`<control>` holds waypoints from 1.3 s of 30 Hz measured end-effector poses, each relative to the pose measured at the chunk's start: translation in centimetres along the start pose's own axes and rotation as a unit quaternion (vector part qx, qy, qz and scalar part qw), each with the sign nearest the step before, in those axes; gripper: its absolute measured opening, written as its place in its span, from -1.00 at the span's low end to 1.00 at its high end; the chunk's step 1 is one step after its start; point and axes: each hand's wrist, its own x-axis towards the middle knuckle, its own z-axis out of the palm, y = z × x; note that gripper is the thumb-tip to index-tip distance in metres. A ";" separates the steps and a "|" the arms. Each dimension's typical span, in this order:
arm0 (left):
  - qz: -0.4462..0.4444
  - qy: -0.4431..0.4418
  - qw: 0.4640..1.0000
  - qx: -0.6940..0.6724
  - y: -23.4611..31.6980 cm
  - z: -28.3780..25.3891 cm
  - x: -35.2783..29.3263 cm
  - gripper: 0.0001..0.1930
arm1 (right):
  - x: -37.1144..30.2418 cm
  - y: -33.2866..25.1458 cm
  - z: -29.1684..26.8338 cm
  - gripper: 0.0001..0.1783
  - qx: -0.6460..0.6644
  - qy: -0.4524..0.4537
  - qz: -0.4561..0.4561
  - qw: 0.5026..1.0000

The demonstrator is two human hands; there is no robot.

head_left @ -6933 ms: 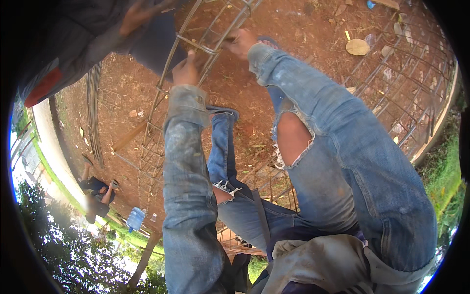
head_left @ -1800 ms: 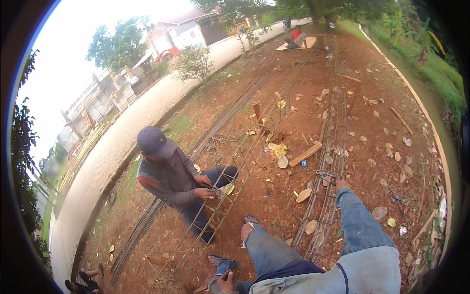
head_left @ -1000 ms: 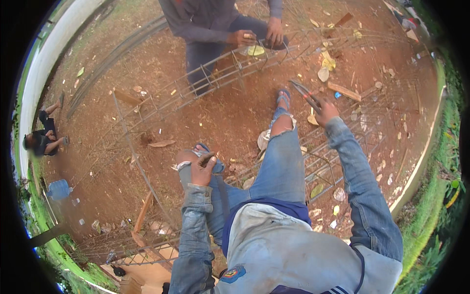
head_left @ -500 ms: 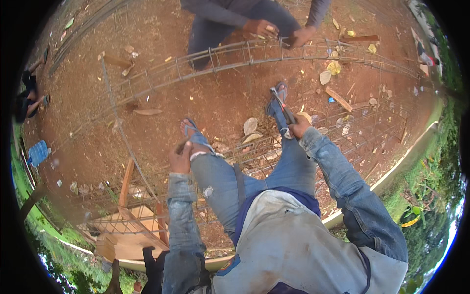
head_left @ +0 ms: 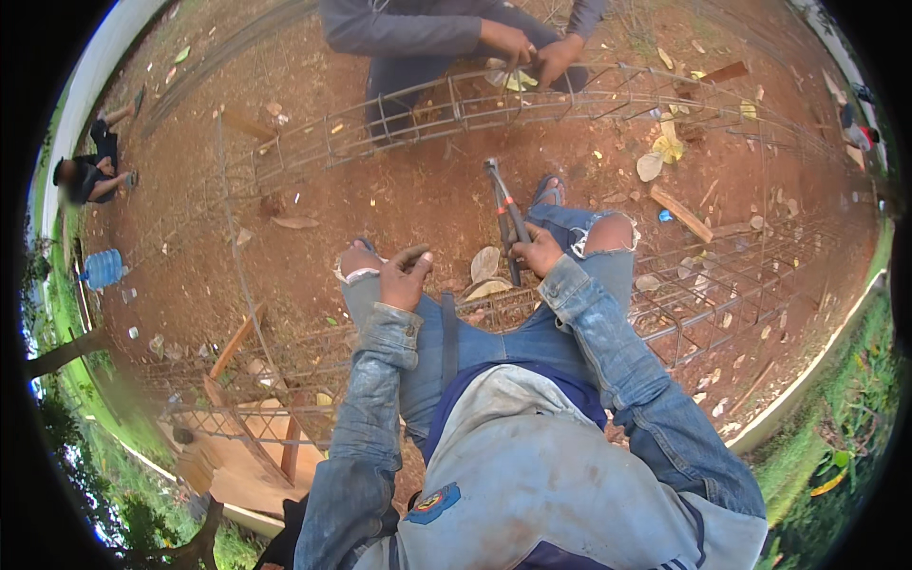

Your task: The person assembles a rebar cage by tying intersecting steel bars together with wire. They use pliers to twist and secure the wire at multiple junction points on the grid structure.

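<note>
While your right hand has its grip around the handles of the long steel pincers with dark, red-marked handles, held above the red-brown earth, your left hand curls near your left knee; whether its grip holds anything, I cannot tell.

Right-hand grip holding long-handled pincers; left-hand grip, loosely bent, near the left knee. Beyond, a co-worker's hands, close together, at a steel-bar cage above reddish soil.
</note>
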 end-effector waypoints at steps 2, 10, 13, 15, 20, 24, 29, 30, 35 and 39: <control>0.024 0.001 1.000 0.020 0.6 1.6 0.2 -0.61 | -2.5 -0.2 -0.4 -0.77 0.002 -0.055 -0.065 0.996; -0.103 -0.319 0.892 -0.304 8.9 7.0 1.7 -0.35 | -15.3 -1.0 -2.0 -0.70 0.309 -0.346 -0.086 0.882; -0.024 -0.415 0.839 -0.351 11.5 7.8 -1.1 -0.43 | -17.5 -1.9 -2.0 -0.68 0.325 -0.389 -0.113 0.855; 0.008 -0.401 0.838 -0.371 12.6 8.1 -2.5 -0.49 | -18.1 -2.0 -2.0 -0.69 0.339 -0.424 -0.153 0.826; 0.077 -0.272 0.930 -0.236 13.0 7.5 -4.2 -0.58 | -18.4 -0.1 -1.9 -0.73 0.353 -0.416 -0.161 0.822; 0.128 -0.347 0.900 -0.230 12.4 6.9 -5.6 -0.52 | -17.6 0.7 -2.0 -0.71 0.262 -0.299 -0.137 0.907; 0.117 -0.366 0.893 -0.234 10.8 6.5 -8.3 -0.53 | -17.6 0.9 -0.6 -0.69 0.303 -0.338 -0.180 0.872; 0.094 -0.344 0.907 -0.225 9.9 6.5 -8.4 -0.54 | -17.6 1.1 -0.2 -0.69 0.299 -0.321 -0.182 0.880; -0.010 -0.313 0.933 -0.179 4.2 6.9 -6.2 -0.44 | -14.2 1.5 -0.1 -0.53 0.122 -0.138 -0.084 0.979; -0.047 -0.295 0.936 -0.188 1.7 9.3 -2.1 -0.41 | -9.0 0.2 0.2 -0.72 -0.031 -0.151 -0.050 0.987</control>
